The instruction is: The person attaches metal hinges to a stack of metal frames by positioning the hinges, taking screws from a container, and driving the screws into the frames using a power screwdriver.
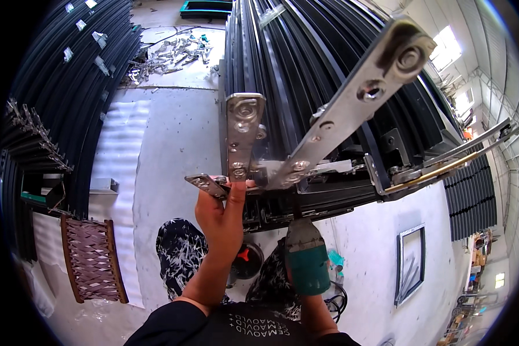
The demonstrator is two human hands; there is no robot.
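My left hand is closed on a metal window hinge, its thumb pressed against the lower end of the upright flat arm. A short bent metal piece sticks out by its fingers. My right forearm leads up to a teal and grey power drill, which hides most of the right hand. The drill's bit points away from me at the near end of the stacked black frames. Just above it, a longer metal hinge arm slants up to the right.
More black frames stand stacked at the left. Loose metal pieces lie on the floor beyond. A brown woven panel is at lower left. Another hinge arm juts out at right, near a small frame on the floor.
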